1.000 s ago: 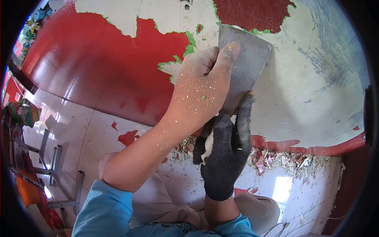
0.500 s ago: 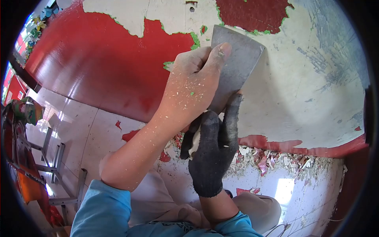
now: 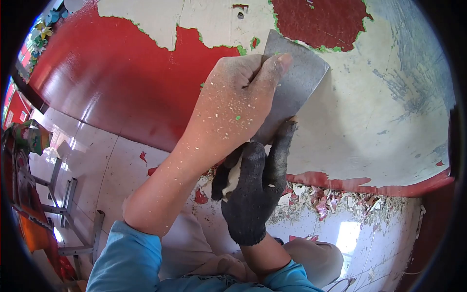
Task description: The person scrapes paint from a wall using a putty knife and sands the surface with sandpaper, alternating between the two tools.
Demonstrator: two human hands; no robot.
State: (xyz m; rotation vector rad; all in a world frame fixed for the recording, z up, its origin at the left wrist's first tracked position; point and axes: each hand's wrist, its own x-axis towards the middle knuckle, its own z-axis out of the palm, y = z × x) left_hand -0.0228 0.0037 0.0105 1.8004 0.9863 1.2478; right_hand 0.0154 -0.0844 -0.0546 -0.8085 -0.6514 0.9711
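A wide grey metal scraper lies against the curved red-and-cream surface, its broad far edge at the border of a dark red patch. My left hand, bare and dusted with pale flakes, grips the blade's left side, thumb on top. Lower down, my right hand, in a black knitted glove, is wrapped round the scraper's pale handle, which is mostly hidden. One gloved finger reaches up along the blade's underside. Green paint fringes the edges of the red paint.
Peeled flakes and dust lie on the tiled floor along the base of the surface. Metal-legged furniture and a camouflage-patterned item are at the left. Artificial flowers hang at the upper left.
The scraper has edged upward to the red patch's border and turned slightly clockwise. My gloved right hand has shifted left and a little down. The view has moved slightly.
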